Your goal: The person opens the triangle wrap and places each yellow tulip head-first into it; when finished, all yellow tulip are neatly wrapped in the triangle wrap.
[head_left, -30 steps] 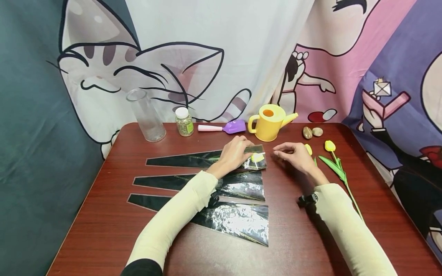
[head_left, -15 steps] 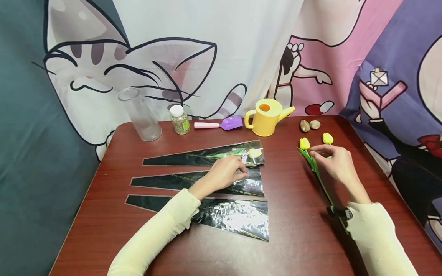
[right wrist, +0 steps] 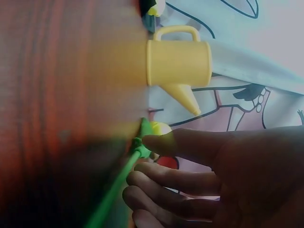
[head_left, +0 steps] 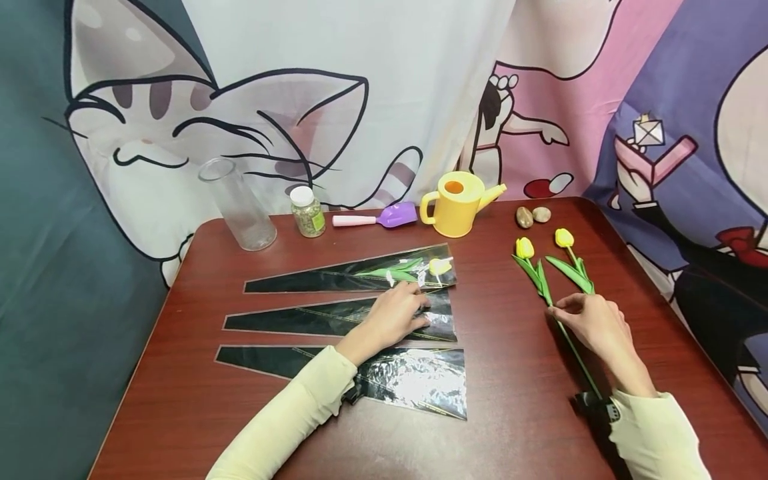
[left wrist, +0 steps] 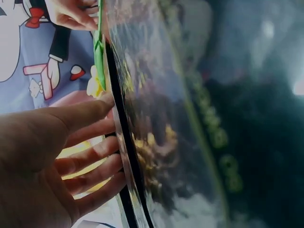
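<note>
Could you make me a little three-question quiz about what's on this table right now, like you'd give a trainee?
1. True or false: all three black sleeves hold a flower.
2. What lies under the left hand: A) the watering can, B) the middle sleeve, C) the stones?
3. What does the right hand touch?

Key
1. False: only the far sleeve shows a yellow tulip inside.
2. B.
3. The green stem of a loose tulip on the table; its fingers curl beside the stem, though the grip is not clear.
</note>
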Demonstrator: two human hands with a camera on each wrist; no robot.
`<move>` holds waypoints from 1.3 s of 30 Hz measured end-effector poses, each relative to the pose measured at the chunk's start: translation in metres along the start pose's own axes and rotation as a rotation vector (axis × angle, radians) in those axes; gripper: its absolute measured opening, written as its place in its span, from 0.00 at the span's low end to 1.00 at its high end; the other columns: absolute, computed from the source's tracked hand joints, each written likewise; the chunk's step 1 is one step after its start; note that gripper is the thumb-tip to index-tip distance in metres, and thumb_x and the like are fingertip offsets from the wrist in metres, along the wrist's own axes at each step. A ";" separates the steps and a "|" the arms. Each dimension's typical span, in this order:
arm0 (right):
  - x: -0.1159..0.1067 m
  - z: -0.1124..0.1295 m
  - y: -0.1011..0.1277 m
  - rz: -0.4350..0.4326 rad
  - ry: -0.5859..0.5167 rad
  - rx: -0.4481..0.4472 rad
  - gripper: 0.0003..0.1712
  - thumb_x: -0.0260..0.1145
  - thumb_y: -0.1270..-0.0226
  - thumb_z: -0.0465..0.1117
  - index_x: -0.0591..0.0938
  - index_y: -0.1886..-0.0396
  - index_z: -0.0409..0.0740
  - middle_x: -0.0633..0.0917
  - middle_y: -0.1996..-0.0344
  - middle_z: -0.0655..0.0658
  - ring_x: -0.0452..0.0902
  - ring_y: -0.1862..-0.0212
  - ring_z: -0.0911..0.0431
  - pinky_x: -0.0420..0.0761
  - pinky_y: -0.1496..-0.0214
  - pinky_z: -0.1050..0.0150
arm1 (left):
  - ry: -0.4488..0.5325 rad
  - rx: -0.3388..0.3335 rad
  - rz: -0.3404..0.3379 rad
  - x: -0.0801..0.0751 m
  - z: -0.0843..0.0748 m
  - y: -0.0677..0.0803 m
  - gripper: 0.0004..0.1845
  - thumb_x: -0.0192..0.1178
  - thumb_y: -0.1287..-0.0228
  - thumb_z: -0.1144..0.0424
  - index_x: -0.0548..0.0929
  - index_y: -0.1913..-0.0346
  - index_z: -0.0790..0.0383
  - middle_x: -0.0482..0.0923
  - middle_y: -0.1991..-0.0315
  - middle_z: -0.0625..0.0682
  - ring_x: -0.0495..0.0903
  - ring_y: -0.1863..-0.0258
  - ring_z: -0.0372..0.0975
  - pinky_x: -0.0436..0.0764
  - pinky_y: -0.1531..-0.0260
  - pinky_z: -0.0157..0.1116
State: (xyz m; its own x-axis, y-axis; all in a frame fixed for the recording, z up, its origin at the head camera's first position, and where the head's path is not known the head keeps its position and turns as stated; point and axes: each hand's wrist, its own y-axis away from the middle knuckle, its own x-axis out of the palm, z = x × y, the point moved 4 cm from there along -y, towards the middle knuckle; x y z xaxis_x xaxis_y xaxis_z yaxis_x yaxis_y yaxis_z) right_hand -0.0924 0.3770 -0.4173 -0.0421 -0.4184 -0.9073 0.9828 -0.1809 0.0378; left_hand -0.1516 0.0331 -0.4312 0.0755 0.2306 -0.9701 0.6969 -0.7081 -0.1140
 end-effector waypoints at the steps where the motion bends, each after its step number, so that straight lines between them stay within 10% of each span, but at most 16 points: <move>1: 0.001 0.000 0.000 0.003 0.000 0.001 0.25 0.70 0.40 0.60 0.88 0.60 0.43 0.86 0.63 0.35 0.78 0.62 0.34 0.73 0.75 0.49 | -0.002 -0.003 -0.010 0.000 0.000 0.000 0.14 0.69 0.40 0.48 0.88 0.56 0.51 0.77 0.57 0.46 0.74 0.57 0.40 0.78 0.61 0.38; 39: 0.005 -0.008 -0.011 0.107 -0.100 -0.011 0.15 0.70 0.39 0.49 0.88 0.68 0.40 0.83 0.82 0.51 0.75 0.77 0.57 0.72 0.73 0.61 | 0.138 0.025 -0.076 -0.014 -0.005 0.004 0.02 0.71 0.42 0.56 0.91 0.67 0.48 0.80 0.66 0.40 0.77 0.63 0.36 0.78 0.62 0.35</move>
State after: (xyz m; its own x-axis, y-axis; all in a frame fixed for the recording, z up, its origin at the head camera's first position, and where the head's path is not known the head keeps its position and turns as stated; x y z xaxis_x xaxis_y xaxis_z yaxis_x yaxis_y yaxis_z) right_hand -0.1023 0.3839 -0.4260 0.0454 -0.5217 -0.8519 0.9845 -0.1214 0.1267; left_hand -0.1466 0.0305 -0.4173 0.1219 0.3725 -0.9200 0.6861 -0.7014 -0.1931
